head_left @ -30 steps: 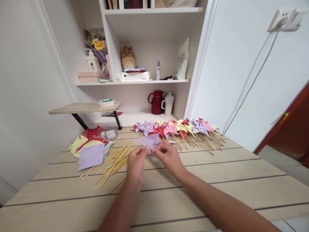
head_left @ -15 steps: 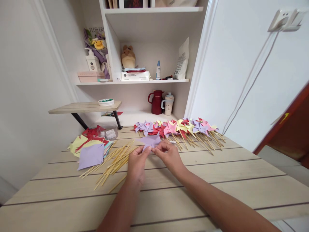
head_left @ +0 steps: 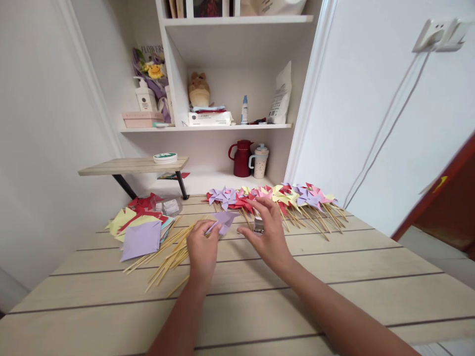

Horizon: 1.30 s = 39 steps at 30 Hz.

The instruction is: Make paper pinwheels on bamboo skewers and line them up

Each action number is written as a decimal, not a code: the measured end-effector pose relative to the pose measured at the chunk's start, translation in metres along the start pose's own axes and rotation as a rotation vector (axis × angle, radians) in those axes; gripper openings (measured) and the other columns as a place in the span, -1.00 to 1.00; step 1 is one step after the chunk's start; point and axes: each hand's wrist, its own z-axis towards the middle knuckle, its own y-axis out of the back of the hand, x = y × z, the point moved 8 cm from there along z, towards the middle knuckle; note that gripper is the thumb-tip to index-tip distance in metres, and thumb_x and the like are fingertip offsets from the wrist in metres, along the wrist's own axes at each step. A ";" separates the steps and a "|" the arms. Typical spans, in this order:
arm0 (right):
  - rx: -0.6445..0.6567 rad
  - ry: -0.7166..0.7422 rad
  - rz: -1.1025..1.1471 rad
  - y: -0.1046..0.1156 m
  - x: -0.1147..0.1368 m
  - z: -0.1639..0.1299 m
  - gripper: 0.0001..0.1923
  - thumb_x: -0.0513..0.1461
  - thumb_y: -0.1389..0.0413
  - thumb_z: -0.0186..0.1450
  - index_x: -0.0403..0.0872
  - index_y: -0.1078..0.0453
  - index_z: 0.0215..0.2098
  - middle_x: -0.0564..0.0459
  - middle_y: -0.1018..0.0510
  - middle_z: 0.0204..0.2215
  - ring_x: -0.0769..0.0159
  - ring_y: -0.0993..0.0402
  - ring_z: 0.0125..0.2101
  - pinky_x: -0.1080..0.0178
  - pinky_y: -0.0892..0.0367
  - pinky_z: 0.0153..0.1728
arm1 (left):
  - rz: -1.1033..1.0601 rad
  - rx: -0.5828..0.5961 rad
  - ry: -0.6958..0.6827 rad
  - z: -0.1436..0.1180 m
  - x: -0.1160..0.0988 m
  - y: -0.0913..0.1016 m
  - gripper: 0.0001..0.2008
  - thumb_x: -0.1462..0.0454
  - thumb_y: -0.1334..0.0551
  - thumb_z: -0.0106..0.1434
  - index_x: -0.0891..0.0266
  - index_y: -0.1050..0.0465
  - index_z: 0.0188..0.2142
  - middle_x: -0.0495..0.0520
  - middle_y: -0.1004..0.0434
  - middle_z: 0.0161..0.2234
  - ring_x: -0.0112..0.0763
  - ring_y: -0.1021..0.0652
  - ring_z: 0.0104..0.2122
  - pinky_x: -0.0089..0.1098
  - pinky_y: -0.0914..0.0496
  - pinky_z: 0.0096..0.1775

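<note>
Two hands apart — left hand (head_left: 202, 247) pinches the purple paper (head_left: 224, 220) at table centre, right hand (head_left: 265, 232) spreads over a small jar (head_left: 259, 225) at three o'clock — best grip low.

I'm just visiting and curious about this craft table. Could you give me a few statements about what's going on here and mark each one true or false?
1. The left hand holds a folded purple paper. True.
2. The right hand grips a pair of scissors. False: no scissors show; its fingers are spread around a small silver-capped object on the table.
3. Finished pinwheels lie in a row at the far side of the table. True.
4. The wooden sticks stand upright in a cup. False: they lie loose on the table, left of the hands.
5. A red jug stands beside a mug on the low shelf. True.
</note>
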 end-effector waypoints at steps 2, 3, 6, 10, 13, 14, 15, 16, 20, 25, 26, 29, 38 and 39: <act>0.032 0.037 -0.072 -0.002 0.002 0.000 -0.33 -0.14 -0.32 0.21 0.09 -0.25 0.24 -0.17 -0.23 0.21 -0.09 -0.18 0.23 -0.15 -0.16 0.19 | 0.123 0.016 -0.146 -0.003 -0.013 -0.003 -0.92 0.30 -0.31 0.16 0.17 -0.61 -0.42 0.06 -0.64 -0.33 -0.20 -0.57 -0.26 -0.17 -0.30 -0.06; 0.053 0.049 -0.101 -0.005 0.003 -0.001 -0.33 -0.15 -0.33 0.20 0.09 -0.27 0.23 -0.18 -0.23 0.23 -0.10 -0.17 0.23 -0.16 -0.15 0.19 | 0.181 0.033 -0.214 -0.006 -0.019 -0.006 -0.91 0.30 -0.30 0.19 0.15 -0.61 -0.41 0.06 -0.65 -0.32 -0.20 -0.57 -0.26 -0.14 -0.26 -0.04; 0.125 0.078 -0.152 -0.012 0.001 -0.003 -0.45 -0.20 -0.36 0.16 0.07 -0.40 0.11 -0.16 -0.30 0.22 -0.11 -0.23 0.21 -0.15 -0.15 0.15 | 0.295 0.073 -0.381 -0.016 -0.035 -0.013 -0.86 0.31 -0.26 0.26 0.11 -0.61 -0.37 0.04 -0.65 -0.31 -0.22 -0.57 -0.25 -0.12 -0.20 0.00; 0.163 0.092 -0.139 -0.016 -0.001 -0.004 -0.69 -0.26 -0.36 0.15 0.05 -0.53 -0.13 -0.10 -0.46 0.12 -0.05 -0.34 0.13 -0.09 -0.19 0.07 | 0.354 0.086 -0.493 -0.022 -0.046 -0.016 -0.84 0.33 -0.23 0.30 0.10 -0.60 -0.35 0.03 -0.64 -0.31 -0.24 -0.56 -0.25 -0.13 -0.18 -0.01; 0.154 0.082 -0.093 -0.015 0.000 -0.003 -0.87 -0.28 -0.34 0.19 0.04 -0.57 -0.29 -0.04 -0.55 0.02 0.00 -0.40 0.05 -0.05 -0.19 0.03 | 0.371 0.105 -0.526 -0.024 -0.049 -0.018 -0.83 0.35 -0.23 0.30 0.10 -0.60 -0.34 0.01 -0.63 -0.33 -0.26 -0.55 -0.27 -0.13 -0.17 0.01; 0.152 0.075 -0.074 -0.014 0.000 -0.003 -0.93 -0.28 -0.32 0.21 0.03 -0.56 -0.35 -0.03 -0.58 -0.02 0.02 -0.41 0.03 -0.04 -0.20 0.02 | 0.370 0.112 -0.529 -0.024 -0.049 -0.019 -0.83 0.35 -0.24 0.29 0.09 -0.60 -0.34 0.01 -0.63 -0.33 -0.26 -0.55 -0.27 -0.12 -0.16 0.02; 0.152 0.064 -0.050 -0.014 0.000 -0.002 -0.93 -0.28 -0.30 0.22 0.02 -0.55 -0.40 -0.02 -0.60 -0.06 0.03 -0.42 0.00 -0.04 -0.20 0.01 | 0.366 0.118 -0.528 -0.025 -0.049 -0.019 -0.84 0.35 -0.25 0.29 0.09 -0.60 -0.34 0.00 -0.63 -0.33 -0.27 -0.55 -0.28 -0.12 -0.16 0.02; 0.154 0.049 -0.020 -0.015 0.000 -0.002 -0.90 -0.29 -0.28 0.23 0.01 -0.54 -0.44 -0.01 -0.62 -0.10 0.04 -0.43 -0.03 -0.03 -0.20 0.00 | 0.356 0.121 -0.523 -0.025 -0.049 -0.020 -0.85 0.35 -0.26 0.28 0.08 -0.60 -0.35 0.00 -0.63 -0.34 -0.27 -0.55 -0.28 -0.12 -0.16 0.03; 0.203 -0.154 0.184 -0.020 -0.013 -0.002 -0.98 -0.27 -0.26 0.19 -0.03 -0.55 -0.41 -0.04 -0.65 -0.25 0.05 -0.46 -0.13 0.02 -0.26 -0.06 | 0.242 0.085 -0.438 -0.021 -0.044 -0.015 -0.93 0.28 -0.32 0.24 0.07 -0.60 -0.35 0.01 -0.63 -0.31 -0.22 -0.56 -0.21 -0.09 -0.17 0.08; 0.277 -0.774 0.699 -0.039 -0.047 -0.019 -0.75 -0.10 -0.34 0.05 -0.10 -0.58 -0.38 -0.02 -0.64 -0.43 0.20 -0.47 -0.42 0.18 -0.31 -0.33 | -0.184 0.015 0.032 -0.007 -0.009 -0.003 -0.53 -0.02 -0.20 0.31 0.10 -0.42 0.13 0.17 -0.55 -0.01 -0.18 -0.51 -0.01 -0.17 -0.32 0.04; 0.259 -0.846 0.777 -0.040 -0.049 -0.021 -0.71 -0.10 -0.36 0.00 -0.10 -0.58 -0.37 -0.01 -0.64 -0.43 0.23 -0.46 -0.44 0.20 -0.30 -0.35 | -0.272 0.039 0.140 -0.007 0.000 -0.006 -0.48 -0.07 -0.14 0.33 0.13 -0.41 0.15 0.19 -0.55 0.00 -0.19 -0.51 0.00 -0.19 -0.34 0.04; 0.209 -0.923 0.861 -0.038 -0.051 -0.023 -0.67 -0.12 -0.41 -0.09 -0.12 -0.60 -0.39 0.00 -0.65 -0.44 0.28 -0.45 -0.47 0.24 -0.29 -0.36 | -0.454 0.214 0.361 -0.011 0.012 -0.023 -0.43 -0.16 -0.11 0.30 0.22 -0.55 -0.02 0.23 -0.58 -0.01 -0.16 -0.52 0.01 -0.20 -0.33 0.07; 0.253 -0.884 0.818 -0.042 -0.049 -0.025 -0.69 -0.12 -0.40 -0.07 -0.15 -0.58 -0.43 0.05 -0.59 -0.55 0.35 -0.38 -0.55 0.29 -0.22 -0.45 | -0.602 0.548 0.499 -0.032 -0.001 -0.050 -0.62 0.07 -0.45 0.06 0.26 -0.64 -0.18 0.17 -0.67 -0.25 -0.23 -0.60 -0.21 -0.33 -0.40 -0.12; 0.257 -0.879 0.808 -0.042 -0.048 -0.026 -0.70 -0.11 -0.39 -0.06 -0.15 -0.57 -0.44 0.06 -0.59 -0.55 0.35 -0.38 -0.55 0.29 -0.20 -0.46 | -0.606 0.551 0.503 -0.032 -0.001 -0.051 -0.63 0.09 -0.46 0.05 0.26 -0.65 -0.20 0.16 -0.67 -0.26 -0.25 -0.60 -0.24 -0.35 -0.40 -0.14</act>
